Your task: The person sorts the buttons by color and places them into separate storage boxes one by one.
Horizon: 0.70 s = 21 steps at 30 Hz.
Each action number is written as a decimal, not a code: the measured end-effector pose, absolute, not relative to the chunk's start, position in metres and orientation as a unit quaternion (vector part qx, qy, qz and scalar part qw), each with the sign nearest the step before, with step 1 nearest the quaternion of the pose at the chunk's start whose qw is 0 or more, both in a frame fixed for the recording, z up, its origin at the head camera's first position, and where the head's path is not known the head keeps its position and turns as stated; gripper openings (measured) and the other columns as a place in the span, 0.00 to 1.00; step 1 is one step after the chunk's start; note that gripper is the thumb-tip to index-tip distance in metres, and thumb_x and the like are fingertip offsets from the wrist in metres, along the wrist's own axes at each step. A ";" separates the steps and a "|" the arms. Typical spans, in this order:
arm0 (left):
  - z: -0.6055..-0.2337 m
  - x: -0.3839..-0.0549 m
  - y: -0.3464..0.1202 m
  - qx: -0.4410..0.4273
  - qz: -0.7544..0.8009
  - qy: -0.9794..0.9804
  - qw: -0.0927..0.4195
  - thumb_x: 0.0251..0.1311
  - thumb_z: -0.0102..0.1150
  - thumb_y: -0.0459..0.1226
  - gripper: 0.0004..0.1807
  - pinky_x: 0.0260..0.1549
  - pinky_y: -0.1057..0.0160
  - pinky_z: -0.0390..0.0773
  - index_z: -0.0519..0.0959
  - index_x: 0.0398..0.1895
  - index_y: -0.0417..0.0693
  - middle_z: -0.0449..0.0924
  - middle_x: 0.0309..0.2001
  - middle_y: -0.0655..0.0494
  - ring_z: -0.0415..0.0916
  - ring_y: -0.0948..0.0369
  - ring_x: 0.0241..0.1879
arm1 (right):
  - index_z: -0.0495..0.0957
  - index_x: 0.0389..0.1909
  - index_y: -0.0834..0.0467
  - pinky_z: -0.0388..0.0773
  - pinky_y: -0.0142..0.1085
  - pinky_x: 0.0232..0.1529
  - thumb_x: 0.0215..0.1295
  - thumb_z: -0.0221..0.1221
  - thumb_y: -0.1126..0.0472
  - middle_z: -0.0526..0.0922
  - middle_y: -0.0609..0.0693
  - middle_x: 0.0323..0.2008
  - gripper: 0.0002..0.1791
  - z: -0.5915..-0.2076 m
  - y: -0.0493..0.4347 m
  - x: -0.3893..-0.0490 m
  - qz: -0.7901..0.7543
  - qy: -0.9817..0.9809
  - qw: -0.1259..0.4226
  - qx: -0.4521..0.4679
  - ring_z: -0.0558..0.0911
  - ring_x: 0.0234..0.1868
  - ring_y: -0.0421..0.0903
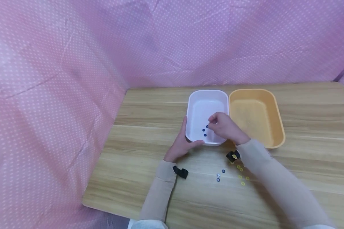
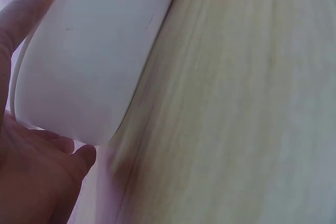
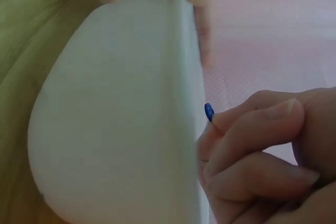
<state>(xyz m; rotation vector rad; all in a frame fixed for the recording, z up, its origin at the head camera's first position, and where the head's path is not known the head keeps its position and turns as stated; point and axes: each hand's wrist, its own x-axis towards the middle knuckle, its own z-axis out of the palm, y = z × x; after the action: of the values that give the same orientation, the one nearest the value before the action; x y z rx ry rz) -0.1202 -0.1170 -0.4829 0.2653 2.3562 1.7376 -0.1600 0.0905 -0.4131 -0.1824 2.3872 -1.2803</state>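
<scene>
My left hand point(image 1: 182, 144) grips the near left corner of a white plastic tub point(image 1: 207, 92), thumb along the front rim and fingers along the left side. In the left wrist view, the thumb and fingers of that hand point(image 2: 37, 166) lie against the tub's outer wall point(image 2: 89, 51). Over the tub's right part is my right hand point(image 1: 225, 127), fingers curled. A small blue ring-shaped piece point(image 3: 209, 112) is pinched at its fingertips, above the rim. Inside the tub lie blue ring-shaped pieces point(image 1: 205, 135), partly near the right hand's fingertips.
A yellow-orange tub point(image 1: 280, 127) stands against the white one on the right. On the wooden table point(image 1: 132, 159) in front lie a few blue ring-shaped pieces point(image 1: 218, 180) and several yellow ones point(image 1: 243, 183), near the right forearm. A pink dotted cloth point(image 1: 172, 41) hangs behind.
</scene>
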 end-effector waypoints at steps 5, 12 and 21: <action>-0.484 -0.121 -0.118 0.092 0.581 0.802 0.099 0.51 0.74 0.43 0.65 0.69 0.52 0.52 0.31 0.77 0.68 0.41 0.76 0.69 0.50 0.65 0.71 | 0.72 0.50 0.68 0.76 0.43 0.47 0.67 0.53 0.67 0.77 0.61 0.44 0.13 -0.421 0.081 -0.167 -0.412 0.881 0.218 -0.083 0.75 0.44 0.54; -0.485 -0.120 -0.116 0.086 0.574 0.808 0.101 0.50 0.74 0.45 0.66 0.69 0.52 0.52 0.31 0.78 0.64 0.41 0.76 0.69 0.49 0.65 0.71 | 0.71 0.51 0.69 0.75 0.47 0.52 0.66 0.51 0.70 0.78 0.62 0.46 0.14 -0.431 0.073 -0.172 -0.353 0.898 0.247 -0.088 0.76 0.46 0.55; -0.487 -0.118 -0.117 0.081 0.571 0.811 0.093 0.50 0.75 0.45 0.66 0.69 0.51 0.51 0.31 0.78 0.63 0.39 0.76 0.70 0.46 0.66 0.72 | 0.69 0.53 0.69 0.74 0.48 0.54 0.66 0.47 0.71 0.77 0.62 0.47 0.15 -0.440 0.067 -0.176 -0.337 0.899 0.266 -0.090 0.76 0.48 0.55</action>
<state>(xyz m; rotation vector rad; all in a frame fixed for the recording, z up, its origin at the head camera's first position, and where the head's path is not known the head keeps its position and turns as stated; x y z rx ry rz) -0.1179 -0.1173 -0.4869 0.2406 2.4076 1.6952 -0.1762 0.0667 -0.4402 -0.2425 2.4273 -0.9116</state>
